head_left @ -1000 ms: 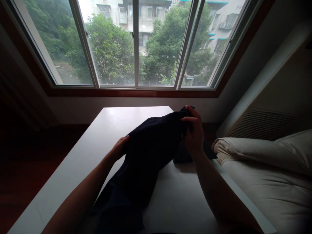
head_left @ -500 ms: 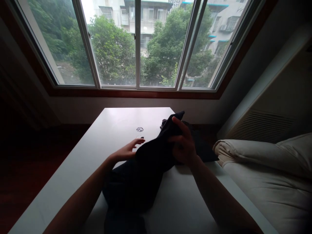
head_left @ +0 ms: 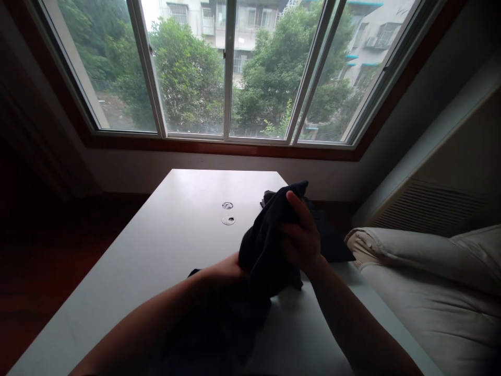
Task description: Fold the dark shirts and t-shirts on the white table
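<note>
A dark, nearly black garment (head_left: 270, 245) is bunched up over the white table; its exact kind is too dark to make out. My right hand (head_left: 303, 237) grips its upper part, thumb and fingers pressed on the cloth. My left hand (head_left: 230, 267) reaches in under or into the cloth from the left, and its fingers are hidden by the fabric. More dark fabric (head_left: 230, 329) hangs below my left forearm, towards the near side. Behind my right hand, another dark piece of cloth (head_left: 332, 240) lies at the table's right edge.
The white table (head_left: 156, 250) stretches towards the window (head_left: 227, 83). Two small round discs (head_left: 228, 220) sit on it, left of the garment. At the right stands a pale cushioned sofa (head_left: 422, 282), close to the table's edge. Dark red floor (head_left: 58, 250) lies at the left.
My left hand has moved right, from beside the cloth with fingers outstretched to under or inside it. The garment has bunched up more around it, while my right hand keeps its hold.
</note>
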Action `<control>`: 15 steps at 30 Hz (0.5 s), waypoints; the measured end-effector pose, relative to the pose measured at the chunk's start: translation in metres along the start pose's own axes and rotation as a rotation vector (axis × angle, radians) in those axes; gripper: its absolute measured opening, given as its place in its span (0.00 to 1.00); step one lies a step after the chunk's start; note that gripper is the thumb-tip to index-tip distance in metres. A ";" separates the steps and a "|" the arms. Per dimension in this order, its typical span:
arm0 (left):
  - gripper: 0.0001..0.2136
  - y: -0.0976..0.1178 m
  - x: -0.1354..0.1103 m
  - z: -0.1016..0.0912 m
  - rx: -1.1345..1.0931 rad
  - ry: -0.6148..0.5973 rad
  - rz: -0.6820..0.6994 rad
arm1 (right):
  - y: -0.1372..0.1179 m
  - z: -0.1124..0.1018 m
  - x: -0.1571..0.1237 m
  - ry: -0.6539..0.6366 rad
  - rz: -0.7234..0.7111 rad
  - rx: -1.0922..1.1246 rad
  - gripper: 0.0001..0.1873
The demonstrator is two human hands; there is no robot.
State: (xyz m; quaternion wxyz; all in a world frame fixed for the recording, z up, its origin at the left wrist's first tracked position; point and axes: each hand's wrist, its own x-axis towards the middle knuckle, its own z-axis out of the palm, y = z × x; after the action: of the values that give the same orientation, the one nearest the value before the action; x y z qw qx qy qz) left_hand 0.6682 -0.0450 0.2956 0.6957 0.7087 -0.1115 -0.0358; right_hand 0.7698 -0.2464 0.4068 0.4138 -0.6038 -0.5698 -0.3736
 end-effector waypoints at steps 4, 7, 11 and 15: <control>0.15 0.035 0.008 -0.087 0.175 0.347 0.024 | 0.026 0.003 -0.002 -0.064 0.200 0.014 0.11; 0.25 0.039 -0.003 -0.162 0.576 0.847 -0.048 | 0.054 0.012 -0.011 -0.225 0.410 0.089 0.15; 0.32 0.016 -0.017 -0.215 1.035 1.090 -0.152 | 0.077 0.027 -0.027 -0.549 0.557 0.188 0.12; 0.17 -0.012 -0.008 -0.199 1.034 0.700 -0.107 | 0.078 0.040 -0.041 -0.904 0.581 0.341 0.12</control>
State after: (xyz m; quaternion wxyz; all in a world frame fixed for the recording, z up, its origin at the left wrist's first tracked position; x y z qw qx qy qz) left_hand 0.7032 0.1518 0.2883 0.2555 0.9280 0.1555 0.2222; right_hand 0.8439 -0.2254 0.3483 0.3060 -0.7605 -0.5531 0.1487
